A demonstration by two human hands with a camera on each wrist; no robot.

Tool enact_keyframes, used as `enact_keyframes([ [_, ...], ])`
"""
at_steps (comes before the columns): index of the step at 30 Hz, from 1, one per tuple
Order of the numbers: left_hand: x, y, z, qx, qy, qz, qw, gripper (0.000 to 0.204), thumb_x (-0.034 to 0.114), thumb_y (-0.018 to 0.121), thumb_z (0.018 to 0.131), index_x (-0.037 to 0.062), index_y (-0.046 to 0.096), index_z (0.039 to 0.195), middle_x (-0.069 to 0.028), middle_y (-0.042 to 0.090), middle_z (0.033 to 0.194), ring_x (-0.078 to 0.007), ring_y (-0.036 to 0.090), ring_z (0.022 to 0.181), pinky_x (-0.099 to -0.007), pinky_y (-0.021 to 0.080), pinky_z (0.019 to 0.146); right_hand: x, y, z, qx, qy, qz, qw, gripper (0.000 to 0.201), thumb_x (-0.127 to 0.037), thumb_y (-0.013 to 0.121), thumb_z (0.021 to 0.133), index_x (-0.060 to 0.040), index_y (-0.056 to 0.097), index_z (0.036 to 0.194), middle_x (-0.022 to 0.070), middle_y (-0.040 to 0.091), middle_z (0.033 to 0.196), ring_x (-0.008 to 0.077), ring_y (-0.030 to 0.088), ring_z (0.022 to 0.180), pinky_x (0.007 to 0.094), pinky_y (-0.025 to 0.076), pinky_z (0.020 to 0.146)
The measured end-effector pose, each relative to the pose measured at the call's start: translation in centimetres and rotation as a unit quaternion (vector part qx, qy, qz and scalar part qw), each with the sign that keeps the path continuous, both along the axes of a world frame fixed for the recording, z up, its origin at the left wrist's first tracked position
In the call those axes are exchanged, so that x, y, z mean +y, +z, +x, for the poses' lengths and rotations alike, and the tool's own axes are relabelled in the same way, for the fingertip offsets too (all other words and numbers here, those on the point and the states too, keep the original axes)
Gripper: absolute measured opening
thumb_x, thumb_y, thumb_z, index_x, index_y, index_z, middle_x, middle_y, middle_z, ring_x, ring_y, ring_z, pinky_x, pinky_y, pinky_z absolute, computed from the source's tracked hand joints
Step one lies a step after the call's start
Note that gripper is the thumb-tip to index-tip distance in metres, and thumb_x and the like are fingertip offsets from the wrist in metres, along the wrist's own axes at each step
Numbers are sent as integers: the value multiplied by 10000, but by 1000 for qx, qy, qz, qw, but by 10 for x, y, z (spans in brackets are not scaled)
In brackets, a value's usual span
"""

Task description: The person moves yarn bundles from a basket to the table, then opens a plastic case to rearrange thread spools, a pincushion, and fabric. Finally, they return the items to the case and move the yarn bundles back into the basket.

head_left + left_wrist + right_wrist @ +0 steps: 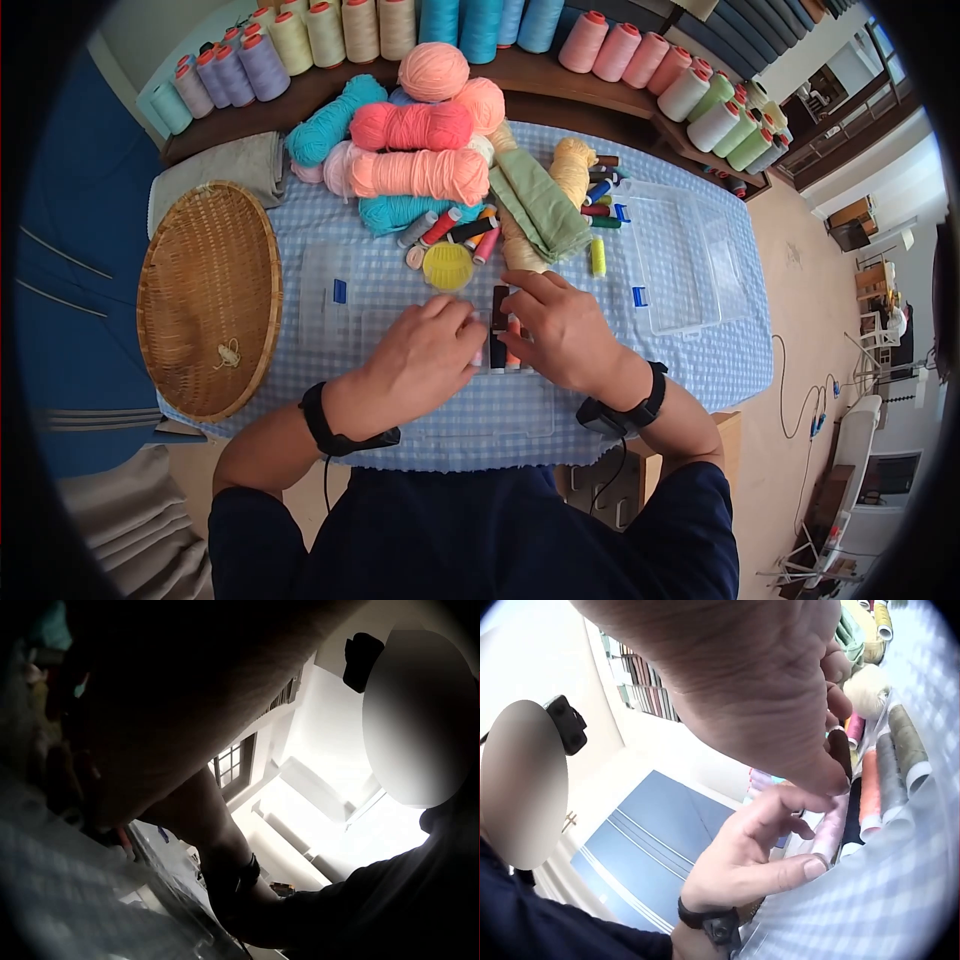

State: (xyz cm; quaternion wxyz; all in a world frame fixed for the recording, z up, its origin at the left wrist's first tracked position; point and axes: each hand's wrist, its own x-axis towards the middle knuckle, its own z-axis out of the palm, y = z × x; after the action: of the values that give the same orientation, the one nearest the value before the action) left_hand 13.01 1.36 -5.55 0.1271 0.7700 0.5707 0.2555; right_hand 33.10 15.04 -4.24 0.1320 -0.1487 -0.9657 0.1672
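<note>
My left hand [415,345] pinches a pale pink thread spool [830,829] between thumb and fingers, low over the clear plastic box [480,415]. My right hand [568,335] curls its fingers and thumb around a dark brown thread spool [500,300], just beyond a near-black spool [852,806]. Side by side next to these lie an orange spool [871,787], a grey spool [892,776] and an olive spool [908,742]. In the head view the right hand covers most of that row. The left wrist view is too dark to show the left fingers clearly.
A wicker basket [160,300] stands at left. Yarn skeins [412,128], folded green cloth [540,205], loose spools [440,227] and a round yellow container [447,267] lie beyond my hands. Another clear box [690,320] sits at right. Thread cones [480,30] line the shelf behind.
</note>
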Motion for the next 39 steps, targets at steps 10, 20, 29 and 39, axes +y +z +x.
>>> enact_keyframes([
  [10,-16,0,-15,-6,-15,-8,1000,301,74,831,805,11,698,1068,-189,636,1287,-389,627,1226,-480,524,1059,-16,-12,-10,26,66,-9,997,280,-161,829,838,-16,724,1053,159,703,1250,340,699,1072,444,621,842],
  [20,15,-16,-43,123,185,34,974,93,-10,663,883,-6,653,976,-193,653,1029,-379,647,1007,-469,551,911,41,8,32,-33,-176,138,974,230,-108,827,832,-13,675,976,170,665,1061,388,665,1014,469,574,851],
  [29,27,0,-22,61,62,83,993,199,62,745,909,13,689,1094,-165,653,1079,-391,639,1043,-488,540,919,78,-42,32,-104,-275,80,953,258,-77,778,875,27,617,1047,258,682,1004,462,715,902,532,588,814],
  [39,16,-19,-23,37,70,46,996,109,49,741,898,10,683,982,-150,654,1034,-366,644,1029,-461,542,909,36,-6,45,-65,-296,93,949,184,7,660,887,11,557,1041,255,654,945,441,705,845,521,585,750],
])
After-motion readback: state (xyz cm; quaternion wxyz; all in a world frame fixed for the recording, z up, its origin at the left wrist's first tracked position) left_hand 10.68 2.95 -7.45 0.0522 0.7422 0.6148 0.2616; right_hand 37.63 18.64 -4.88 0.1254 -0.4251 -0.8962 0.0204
